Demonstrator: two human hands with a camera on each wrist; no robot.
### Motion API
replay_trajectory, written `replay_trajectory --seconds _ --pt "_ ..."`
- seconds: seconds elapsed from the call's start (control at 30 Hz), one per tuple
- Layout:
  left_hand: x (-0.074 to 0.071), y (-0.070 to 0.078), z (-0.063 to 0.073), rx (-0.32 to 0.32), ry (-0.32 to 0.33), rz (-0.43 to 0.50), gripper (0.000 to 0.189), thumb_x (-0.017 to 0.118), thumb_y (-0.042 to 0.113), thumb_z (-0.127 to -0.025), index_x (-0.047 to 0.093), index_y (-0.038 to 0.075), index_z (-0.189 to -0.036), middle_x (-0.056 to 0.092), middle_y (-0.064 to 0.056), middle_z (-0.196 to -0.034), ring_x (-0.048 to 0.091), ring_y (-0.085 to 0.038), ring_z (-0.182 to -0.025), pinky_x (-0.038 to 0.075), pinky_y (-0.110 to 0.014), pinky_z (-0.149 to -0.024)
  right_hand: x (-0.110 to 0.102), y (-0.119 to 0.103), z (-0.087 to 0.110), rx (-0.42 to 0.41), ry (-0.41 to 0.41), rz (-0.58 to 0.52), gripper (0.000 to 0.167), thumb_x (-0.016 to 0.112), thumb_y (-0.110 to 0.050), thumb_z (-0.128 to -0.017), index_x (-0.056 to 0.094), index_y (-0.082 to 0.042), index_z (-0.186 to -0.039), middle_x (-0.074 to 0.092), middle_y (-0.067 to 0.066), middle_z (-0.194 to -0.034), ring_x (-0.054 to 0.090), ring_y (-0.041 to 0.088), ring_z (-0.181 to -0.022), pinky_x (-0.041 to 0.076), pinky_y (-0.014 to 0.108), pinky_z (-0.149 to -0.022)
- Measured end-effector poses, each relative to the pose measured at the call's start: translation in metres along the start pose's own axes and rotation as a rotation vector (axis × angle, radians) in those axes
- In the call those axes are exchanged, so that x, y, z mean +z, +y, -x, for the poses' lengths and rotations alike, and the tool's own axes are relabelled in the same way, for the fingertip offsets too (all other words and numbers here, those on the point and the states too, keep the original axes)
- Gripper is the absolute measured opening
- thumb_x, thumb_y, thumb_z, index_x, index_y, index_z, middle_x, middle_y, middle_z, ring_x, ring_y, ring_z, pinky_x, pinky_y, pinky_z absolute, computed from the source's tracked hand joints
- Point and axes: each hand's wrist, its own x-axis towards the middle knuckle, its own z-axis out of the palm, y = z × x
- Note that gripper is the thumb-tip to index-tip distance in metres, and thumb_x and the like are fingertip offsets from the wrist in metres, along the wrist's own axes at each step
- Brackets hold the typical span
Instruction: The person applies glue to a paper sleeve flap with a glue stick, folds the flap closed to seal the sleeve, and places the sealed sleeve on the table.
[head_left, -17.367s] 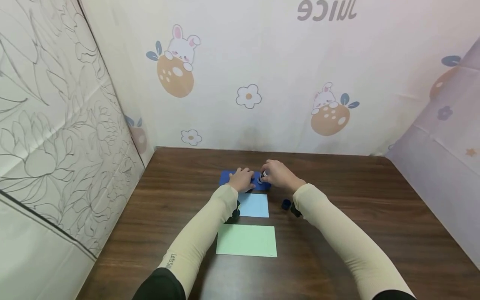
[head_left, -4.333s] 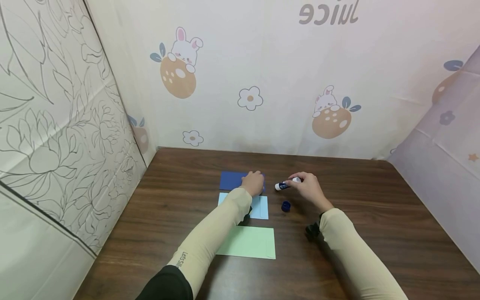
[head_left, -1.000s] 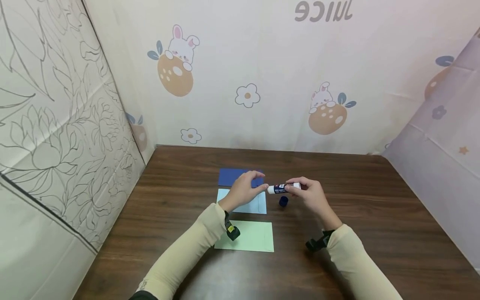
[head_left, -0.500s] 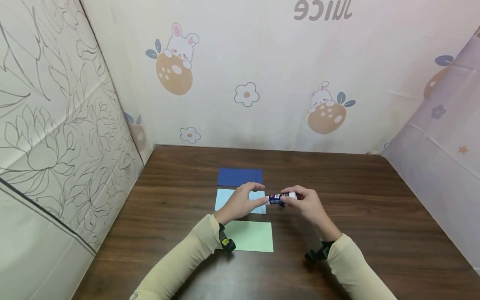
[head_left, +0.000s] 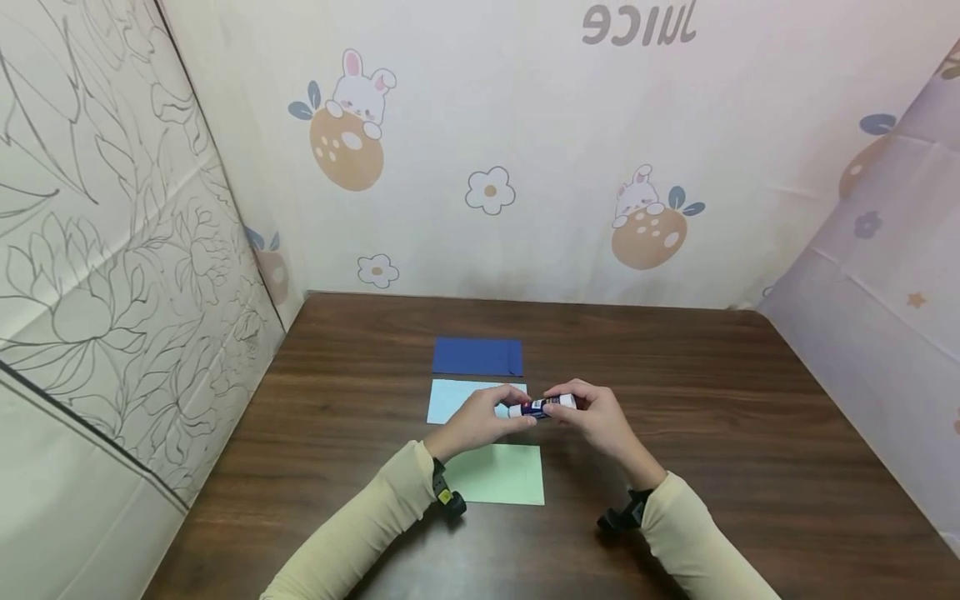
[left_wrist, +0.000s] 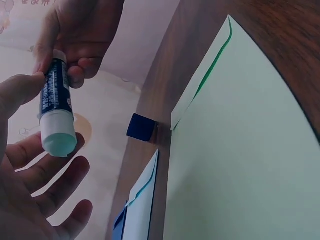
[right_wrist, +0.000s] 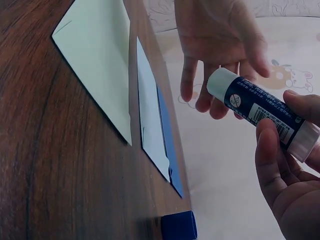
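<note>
My right hand (head_left: 596, 417) pinches an uncapped glue stick (head_left: 546, 406) between thumb and fingers by one white end. Its white glue end points toward my left hand (head_left: 480, 421). In the right wrist view the left fingers (right_wrist: 212, 100) are stretched out behind the stick, with the thumb beside it; whether the thumb touches it I cannot tell. The blue cap (left_wrist: 141, 127) stands on the table, covered by the hands in the head view. Below the hands lie a light blue envelope (head_left: 453, 398) and a pale green envelope (head_left: 502, 475).
A dark blue envelope (head_left: 476, 357) lies farthest back, in line with the other two. All rest on a brown wooden table (head_left: 712, 400). A printed cloth wall (head_left: 555, 225) rises behind the table's far edge, with further cloth walls at both sides.
The right hand has brought the glue stick left and nearer to me. The left hand, lately pressing the dark blue envelope, has come back to the glue stick's free end.
</note>
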Motion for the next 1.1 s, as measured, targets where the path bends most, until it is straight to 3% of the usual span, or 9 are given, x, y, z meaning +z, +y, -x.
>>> replay_trajectory --seconds 0.27,0.43,0.53,0.67,0.87,1.1 --pt "0.002 -0.007 -0.001 0.021 0.026 0.011 0.033 0.071 0.032 -0.088 0.067 0.016 -0.116 0.068 0.003 -0.102 0.060 -0.016 -0.097 0.047 -0.025 -0.075 0.000 -0.004 -0.001 0.011 0.005 -0.009 0.023 0.072 -0.015 -0.088 0.071 0.000 -0.106 0.064 0.010 -0.089 0.059 0.017 -0.072 0.053 0.025 -0.064" --pt "0.002 -0.008 -0.002 0.044 0.061 0.060 0.029 0.071 0.025 -0.088 0.067 0.012 -0.114 0.068 -0.004 -0.102 0.063 -0.023 -0.099 0.051 -0.040 -0.086 -0.003 -0.008 -0.003 0.002 -0.006 -0.025 0.025 0.072 -0.014 -0.088 0.069 0.003 -0.107 0.063 0.015 -0.089 0.060 0.025 -0.073 0.055 0.029 -0.066" --pt "0.002 -0.008 -0.003 0.041 0.067 0.087 0.028 0.072 0.023 -0.087 0.067 0.011 -0.111 0.068 -0.006 -0.103 0.062 -0.024 -0.100 0.050 -0.046 -0.091 -0.004 -0.008 -0.002 0.008 -0.021 -0.019 0.026 0.071 -0.013 -0.089 0.069 0.004 -0.108 0.063 0.016 -0.089 0.061 0.022 -0.073 0.055 0.028 -0.067" --pt "0.001 -0.008 -0.003 0.030 0.070 0.098 0.026 0.074 0.024 -0.086 0.068 0.011 -0.107 0.068 -0.004 -0.100 0.061 -0.017 -0.096 0.050 -0.041 -0.088 -0.006 -0.007 -0.001 0.028 -0.036 0.000 0.025 0.071 -0.014 -0.089 0.069 0.001 -0.108 0.065 0.015 -0.087 0.060 0.014 -0.072 0.054 0.025 -0.067" --pt "-0.001 -0.007 -0.003 0.033 0.099 0.135 0.025 0.075 0.025 -0.085 0.068 0.011 -0.105 0.070 -0.004 -0.102 0.062 -0.014 -0.093 0.049 -0.030 -0.082 -0.009 -0.004 -0.002 0.052 -0.068 -0.003 0.026 0.072 -0.015 -0.088 0.070 0.001 -0.109 0.067 0.016 -0.089 0.059 0.015 -0.073 0.054 0.025 -0.067" --pt "-0.004 -0.006 -0.003 0.035 0.118 0.207 0.027 0.075 0.020 -0.085 0.068 0.007 -0.107 0.070 -0.009 -0.110 0.062 -0.019 -0.098 0.050 -0.037 -0.086 -0.009 0.004 -0.001 0.062 -0.140 -0.018 0.027 0.072 -0.016 -0.088 0.069 -0.001 -0.111 0.068 0.009 -0.092 0.060 0.019 -0.074 0.055 0.030 -0.067"
